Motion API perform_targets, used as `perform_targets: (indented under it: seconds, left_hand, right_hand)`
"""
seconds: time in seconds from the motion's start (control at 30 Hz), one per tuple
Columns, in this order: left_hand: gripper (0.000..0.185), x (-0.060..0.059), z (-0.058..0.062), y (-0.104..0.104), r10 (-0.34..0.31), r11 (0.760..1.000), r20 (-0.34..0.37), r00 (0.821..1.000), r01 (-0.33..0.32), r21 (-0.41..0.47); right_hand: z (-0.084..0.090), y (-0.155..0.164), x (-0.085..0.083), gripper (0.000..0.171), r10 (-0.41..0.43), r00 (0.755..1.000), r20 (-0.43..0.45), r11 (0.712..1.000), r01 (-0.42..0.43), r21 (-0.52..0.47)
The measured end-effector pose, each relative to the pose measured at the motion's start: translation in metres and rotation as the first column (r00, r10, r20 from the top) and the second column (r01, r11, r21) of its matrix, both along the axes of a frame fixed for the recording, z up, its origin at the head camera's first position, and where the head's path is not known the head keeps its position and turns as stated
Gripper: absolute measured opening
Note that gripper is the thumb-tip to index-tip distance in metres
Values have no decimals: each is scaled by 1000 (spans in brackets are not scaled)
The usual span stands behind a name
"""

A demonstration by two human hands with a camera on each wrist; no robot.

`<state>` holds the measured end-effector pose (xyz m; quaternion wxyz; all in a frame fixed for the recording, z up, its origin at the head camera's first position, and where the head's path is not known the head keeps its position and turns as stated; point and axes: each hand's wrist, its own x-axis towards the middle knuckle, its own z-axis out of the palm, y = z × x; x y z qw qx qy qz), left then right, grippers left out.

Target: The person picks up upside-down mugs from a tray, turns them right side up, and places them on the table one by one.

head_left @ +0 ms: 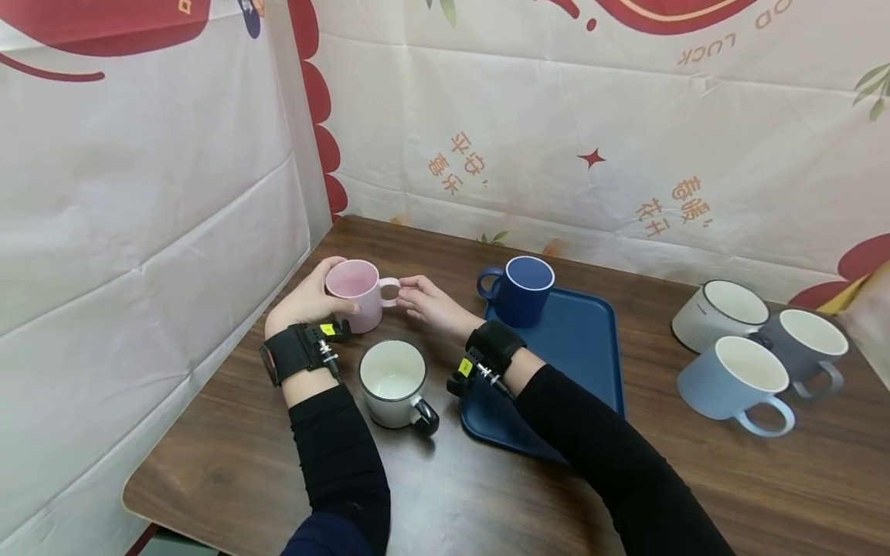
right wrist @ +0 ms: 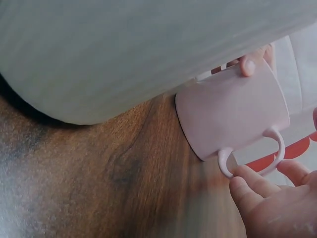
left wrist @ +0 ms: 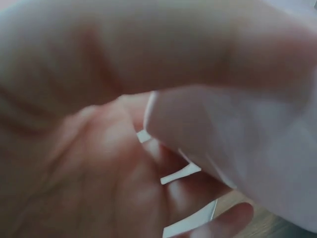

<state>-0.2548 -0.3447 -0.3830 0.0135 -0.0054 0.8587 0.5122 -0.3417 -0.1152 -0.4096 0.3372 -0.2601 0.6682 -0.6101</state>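
Note:
In the head view my left hand (head_left: 309, 300) holds the pink mug (head_left: 368, 309) round its body at the far left of the table, thumb on the near side. The left wrist view shows the mug's pale wall (left wrist: 223, 134) close against the palm and fingers. My right hand (head_left: 438, 307) reaches to the mug's handle (right wrist: 281, 148), its extended fingertips right at the outer curve. The mug stands upright, handle to the right. Nearer me is a white mug (head_left: 392, 378) with a black handle, whose side (right wrist: 124, 54) fills much of the right wrist view.
A blue tray (head_left: 584, 332) lies under my right forearm, with a dark blue mug (head_left: 526, 293) at its far left corner. A white mug (head_left: 723, 315), a grey mug (head_left: 799, 351) and a light blue mug (head_left: 730, 382) stand grouped at the right. Printed cloth (head_left: 528, 139) hangs behind the table.

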Motion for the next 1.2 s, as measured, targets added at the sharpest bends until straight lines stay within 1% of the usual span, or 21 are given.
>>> perform_targets:
  seconds: [0.07, 0.17, 0.33, 0.37, 0.43, 0.5, 0.53, 0.57, 0.63, 0.7, 0.8, 0.87, 0.9, 0.97, 1.07, 1.1, 1.13, 1.2]
  left_hand:
    - [88, -2, 1, 1, -8, 1000, 22, 1000, 7, 29]
    - [90, -4, 3, 3, 8, 998, 65, 998, -12, 55]
    - [90, -4, 8, 4, 67, 998, 84, 994, -67, -5]
    - [90, -3, 9, 4, 75, 997, 85, 994, -74, -11]
    - [89, -1, 11, 4, 88, 996, 79, 993, -87, -22]
    - [88, 0, 13, 4, 103, 994, 76, 992, -100, -32]
    - [88, 1, 14, 4, 108, 994, 76, 991, -106, -34]
    - [88, 1, 15, 3, 113, 993, 76, 991, -111, -38]
    - [87, 2, 15, 2, 125, 992, 78, 989, -122, -41]
    - [87, 4, 16, 1, 131, 991, 79, 988, -128, -34]
    - [86, 6, 18, 1, 138, 990, 78, 987, -136, -29]
    - [86, 9, 20, 2, 143, 989, 80, 986, -140, -36]
    - [85, 10, 21, 1, 148, 988, 86, 985, -145, -43]
    - [84, 12, 24, 1, 164, 986, 100, 981, -160, -56]
    - [80, 18, 30, 0, 196, 979, 105, 975, -188, -78]
    - [79, 21, 33, 0, 206, 977, 99, 974, -198, -85]
    - [78, 23, 35, 0, 219, 973, 85, 972, -211, -95]
    - [76, 29, 41, 0, 249, 964, 38, 968, -244, -106]
  right_hand:
    - [0, 1, 0, 45, -1, 1000, -6, 1000, 1, 9]
    - [1, 1, 0, 45, -10, 1000, -12, 1000, 10, 21]
    - [2, 2, 0, 45, -18, 999, -41, 999, 20, 50]
    - [3, 3, 0, 45, -19, 998, -60, 998, 23, 63]
    - [4, 5, -1, 45, -25, 992, -126, 994, 38, 102]
    - [7, 7, -2, 47, -33, 974, -226, 983, 72, 167]
    - [7, 9, -3, 47, -33, 958, -284, 974, 94, 205]
    - [9, 11, -4, 47, -28, 939, -343, 963, 118, 243]
    - [11, 15, -7, 49, -3, 892, -451, 936, 161, 312]
    - [13, 19, -10, 50, 28, 844, -535, 909, 202, 366]
    - [15, 25, -13, 50, 83, 760, -644, 857, 275, 436]
    - [16, 28, -16, 49, 119, 701, -703, 812, 339, 475]
    - [16, 29, -16, 48, 142, 667, -732, 787, 372, 492]
    - [16, 32, -17, 46, 199, 591, -781, 732, 440, 520]
    - [15, 36, -18, 40, 299, 469, -831, 650, 537, 537]
    - [15, 37, -17, 38, 329, 438, -836, 624, 564, 541]
    - [15, 38, -17, 37, 357, 415, -837, 598, 587, 546]
    - [13, 41, -16, 33, 394, 376, -839, 560, 626, 543]
